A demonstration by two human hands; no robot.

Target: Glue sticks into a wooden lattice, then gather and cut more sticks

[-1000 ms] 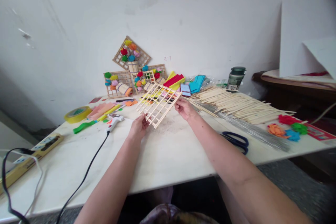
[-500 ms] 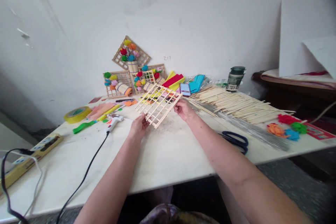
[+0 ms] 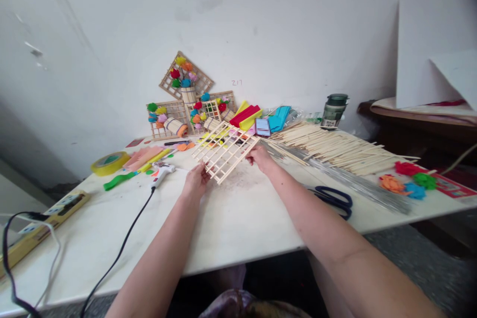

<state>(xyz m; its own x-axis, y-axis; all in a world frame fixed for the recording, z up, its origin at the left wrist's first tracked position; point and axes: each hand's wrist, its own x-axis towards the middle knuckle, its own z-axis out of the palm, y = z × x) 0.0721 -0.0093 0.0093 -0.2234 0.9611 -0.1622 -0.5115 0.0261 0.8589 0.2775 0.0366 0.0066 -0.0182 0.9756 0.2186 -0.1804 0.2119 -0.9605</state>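
Observation:
A lattice of thin wooden sticks [image 3: 238, 160] is held tilted above the middle of the table. My left hand [image 3: 197, 179] grips its near left edge, the thumb and fingers pinched on the sticks. At the right edge, my right hand [image 3: 260, 157] has its fingers curled in against the lattice; part of the grip is hard to make out. Beyond the lattice, finished stick panels [image 3: 167, 109] with coloured paper flowers and small stick vases lean against the wall. A white glue gun [image 3: 163, 175] lies left of my left hand.
Loose wooden sticks [image 3: 335, 151] and thin metal wires [image 3: 361, 191] spread to the right, near dark-handled scissors [image 3: 335, 199]. Crepe paper [image 3: 248, 115] and a dark bottle [image 3: 334, 111] stand behind. Yellow tape [image 3: 110, 163] and a power strip [image 3: 59, 216] are left. Paper bundles [image 3: 393, 185] lie far right.
The lattice has shifted slightly downward and turned a little. My right hand has slid a little lower along its right edge; my left hand stays nearly in place.

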